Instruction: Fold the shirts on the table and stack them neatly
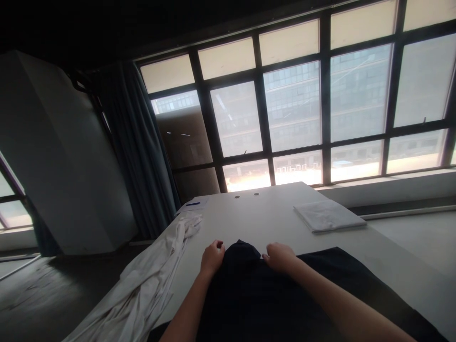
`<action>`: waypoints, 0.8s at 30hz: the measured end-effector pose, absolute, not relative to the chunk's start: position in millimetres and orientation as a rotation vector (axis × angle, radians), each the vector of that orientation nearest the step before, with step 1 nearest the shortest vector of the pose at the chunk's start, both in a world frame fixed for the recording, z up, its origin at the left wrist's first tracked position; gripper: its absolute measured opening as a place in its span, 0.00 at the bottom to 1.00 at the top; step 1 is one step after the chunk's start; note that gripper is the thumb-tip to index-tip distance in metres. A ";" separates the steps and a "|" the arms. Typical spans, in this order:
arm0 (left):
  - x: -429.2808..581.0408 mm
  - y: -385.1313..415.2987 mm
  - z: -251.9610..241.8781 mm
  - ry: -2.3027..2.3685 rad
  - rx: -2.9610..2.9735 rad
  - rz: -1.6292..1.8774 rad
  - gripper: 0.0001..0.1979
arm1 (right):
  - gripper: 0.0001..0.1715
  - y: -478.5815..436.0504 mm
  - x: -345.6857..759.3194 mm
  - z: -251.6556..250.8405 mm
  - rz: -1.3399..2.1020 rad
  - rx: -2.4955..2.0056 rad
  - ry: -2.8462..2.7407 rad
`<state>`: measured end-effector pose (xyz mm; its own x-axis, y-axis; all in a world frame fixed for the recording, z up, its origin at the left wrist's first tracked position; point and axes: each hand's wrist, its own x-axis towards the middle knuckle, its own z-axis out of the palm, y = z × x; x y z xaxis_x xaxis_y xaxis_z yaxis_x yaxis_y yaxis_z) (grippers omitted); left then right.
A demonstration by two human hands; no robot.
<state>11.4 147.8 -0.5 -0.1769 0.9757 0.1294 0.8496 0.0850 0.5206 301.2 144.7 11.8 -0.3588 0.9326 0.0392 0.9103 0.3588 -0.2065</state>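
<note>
A dark navy or black cloth garment (pixel 256 299) lies spread over the near part of the white table, and its exact kind cannot be made out. Its far edge rises to a small peak between my two hands. My left hand (pixel 213 257) is closed at the left side of that peak, fingers curled against the cloth. On the right side, my right hand (pixel 280 257) pinches the cloth edge between thumb and fingers. Beyond my right hand the fabric extends to the right in a flat, dark panel.
The white table (pixel 245 216) runs toward large windows (pixel 292 104). Crumpled whitish cloth (pixel 149 280) hangs along its left edge, with a blue pen (pixel 193 204) on paper behind. A folded white cloth (pixel 328 216) lies at the right. A blue curtain (pixel 138 156) hangs back left.
</note>
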 end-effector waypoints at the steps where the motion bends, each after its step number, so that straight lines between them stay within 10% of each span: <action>1: 13.7 150.8 -5.3 2.150 1.838 0.728 0.17 | 0.27 149.9 288.8 8.0 0.260 -1.703 -2.424; 6: 21.4 153.7 -30.4 2.220 1.929 0.672 0.17 | 0.34 159.3 245.1 -16.1 0.362 -1.797 -2.189; 13: 18.9 160.6 -46.7 2.219 2.000 0.574 0.23 | 0.15 149.8 225.5 -46.2 0.371 -1.556 -2.013; 24: 9.2 155.4 -42.3 2.077 1.892 0.901 0.08 | 0.13 157.2 222.8 -67.0 0.803 -1.195 -1.646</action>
<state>9.2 155.4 -42.3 -0.1667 0.9526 0.2546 0.8367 0.0000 0.5477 222.8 157.2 -67.0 -0.1063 0.9488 0.2976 0.3492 0.3158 -0.8822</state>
